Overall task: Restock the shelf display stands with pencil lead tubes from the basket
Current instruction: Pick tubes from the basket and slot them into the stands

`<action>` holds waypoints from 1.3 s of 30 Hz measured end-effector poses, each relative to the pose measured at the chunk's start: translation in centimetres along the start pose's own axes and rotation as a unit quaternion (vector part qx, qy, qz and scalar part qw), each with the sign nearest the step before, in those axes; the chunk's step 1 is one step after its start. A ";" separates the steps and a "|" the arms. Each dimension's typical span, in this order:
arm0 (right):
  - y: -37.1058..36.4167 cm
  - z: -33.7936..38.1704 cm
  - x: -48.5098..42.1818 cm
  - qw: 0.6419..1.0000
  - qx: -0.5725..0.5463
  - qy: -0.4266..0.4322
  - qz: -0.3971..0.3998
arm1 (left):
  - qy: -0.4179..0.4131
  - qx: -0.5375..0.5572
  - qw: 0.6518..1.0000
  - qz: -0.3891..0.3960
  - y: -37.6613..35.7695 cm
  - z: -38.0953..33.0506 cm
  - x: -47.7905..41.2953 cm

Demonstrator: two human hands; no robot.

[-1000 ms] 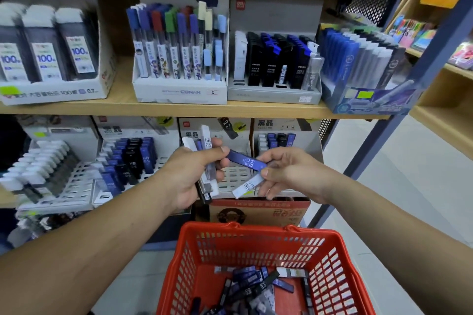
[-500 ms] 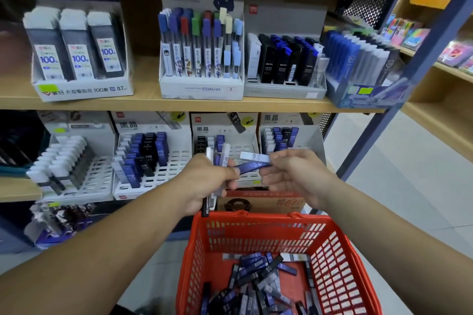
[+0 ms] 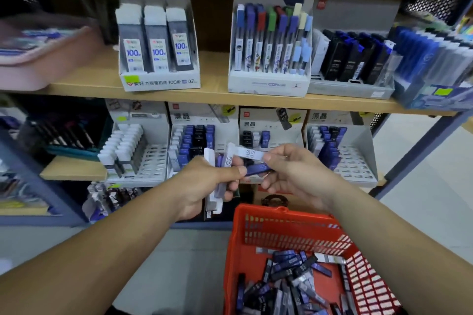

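Observation:
My left hand (image 3: 204, 186) grips a bunch of pencil lead tubes (image 3: 216, 184) upright in front of the lower shelf. My right hand (image 3: 294, 174) pinches a white HB tube (image 3: 249, 155) and a blue tube (image 3: 257, 169), both lying across toward the left hand. A red basket (image 3: 281, 227) below holds several loose blue, black and grey tubes (image 3: 289, 276). White slotted display stands (image 3: 271, 135) on the lower shelf hold a few blue and black tubes; many slots are bare.
The upper wooden shelf (image 3: 217, 92) carries boxed lead refills (image 3: 156, 43), a stand of coloured tubes (image 3: 271, 41) and black and blue packs. A cardboard box (image 3: 273, 199) sits behind the basket. A blue metal post (image 3: 419, 153) stands at the right.
The view has swung left and closer to the shelves. My hands stayed together; the white tube in my right hand has risen above the blue one.

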State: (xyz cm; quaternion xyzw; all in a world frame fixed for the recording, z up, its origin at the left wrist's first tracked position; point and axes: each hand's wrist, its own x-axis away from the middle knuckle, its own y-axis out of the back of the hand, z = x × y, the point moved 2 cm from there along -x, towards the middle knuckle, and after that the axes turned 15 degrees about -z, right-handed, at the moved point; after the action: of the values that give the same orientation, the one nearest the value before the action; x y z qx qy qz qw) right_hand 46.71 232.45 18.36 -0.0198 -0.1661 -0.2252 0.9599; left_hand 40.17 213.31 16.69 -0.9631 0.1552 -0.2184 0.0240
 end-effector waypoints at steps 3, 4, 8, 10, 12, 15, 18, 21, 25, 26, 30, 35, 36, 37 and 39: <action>-0.7 -0.3 0.2 1.000 0.014 0.007 0.011 | -0.026 -0.043 0.998 0.025 0.2 0.3 0.4; -0.7 -0.2 0.2 1.000 0.020 0.013 0.008 | -0.030 -0.050 0.998 0.024 0.1 0.4 0.3; 0.0 0.4 0.1 0.993 0.101 0.053 0.001 | -0.037 -0.036 0.999 -0.006 0.4 0.9 -0.2; 0.2 0.0 0.0 0.992 0.121 0.045 0.009 | -0.036 -0.039 0.998 -0.034 1.0 1.1 -0.4; 0.2 -0.4 -0.4 0.987 0.155 0.041 -0.008 | -0.027 -0.040 0.996 -0.075 1.7 1.1 -0.4; 0.0 -0.3 -1.4 0.980 0.183 0.042 -0.066 | -0.023 -0.009 0.989 -0.147 3.6 1.0 -0.6; -1.8 -0.5 -1.6 0.994 0.097 -0.002 -0.057 | -0.022 0.055 0.978 -0.199 5.4 0.9 -0.7; -5.2 -1.4 -0.6 0.998 0.067 -0.012 -0.008 | -0.011 0.113 0.976 -0.188 6.5 0.8 -0.1; -8.9 -1.5 1.0 0.991 0.125 0.031 0.046 | 0.029 0.086 0.988 -0.124 7.3 0.7 1.0; -9.3 -1.2 1.2 0.986 0.151 0.047 0.054 | 0.040 0.072 0.990 -0.114 7.6 0.6 1.2; -9.5 0.5 1.0 0.977 0.195 0.067 0.050 | 0.063 0.024 0.996 -0.060 8.6 0.4 1.1; -8.1 0.5 -2.8 0.993 0.116 0.036 0.002 | 0.054 -0.002 0.991 -0.121 9.4 0.4 -0.8; -8.1 0.4 -3.5 0.994 0.106 0.033 -0.007 | 0.050 0.005 0.990 -0.134 9.6 0.7 -1.3; -8.3 0.2 -4.3 0.995 0.089 0.029 -0.022 | 0.049 0.004 0.989 -0.141 9.8 0.9 -1.7; -8.7 -0.2 -5.8 0.996 0.065 0.033 -0.057 | 0.052 -0.007 0.987 -0.150 10.1 1.3 -2.2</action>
State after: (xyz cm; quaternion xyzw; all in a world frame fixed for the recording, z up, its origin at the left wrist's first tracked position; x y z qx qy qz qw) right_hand 38.06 227.04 15.96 0.0598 -0.1493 -0.2689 0.9496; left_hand 35.93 204.32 13.46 -0.9631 0.0120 -0.2677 -0.0238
